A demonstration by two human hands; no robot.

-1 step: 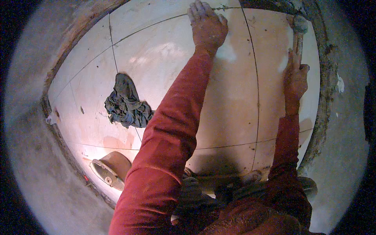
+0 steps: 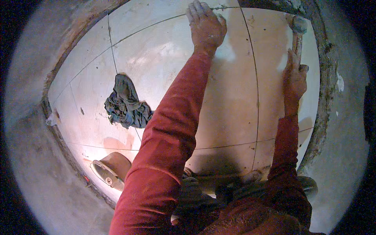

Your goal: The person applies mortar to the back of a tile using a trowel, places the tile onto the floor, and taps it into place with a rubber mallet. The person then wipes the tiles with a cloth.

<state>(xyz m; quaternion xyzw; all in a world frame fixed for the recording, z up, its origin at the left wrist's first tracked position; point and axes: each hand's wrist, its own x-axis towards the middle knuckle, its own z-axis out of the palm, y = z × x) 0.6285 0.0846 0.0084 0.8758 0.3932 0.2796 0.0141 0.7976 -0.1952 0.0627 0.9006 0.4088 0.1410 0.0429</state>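
Observation:
My left hand lies flat on a pale floor tile, its dusty fingers stretched over the joint at the far side. Over on the right, my right hand is wrapped round the handle of a mallet, with one finger lying along the handle. The mallet's rounded grey head points away from me, near the tile's far right corner. Whether the head touches the tile I cannot tell. Both arms are in red sleeves.
A crumpled dark cloth lies on the tiles left of my left arm. A round, rimmed, pale brown container leans at the lower left, beside a bright glow. Rough grey walls curve round the tiled floor, with a dirty gap along the edge.

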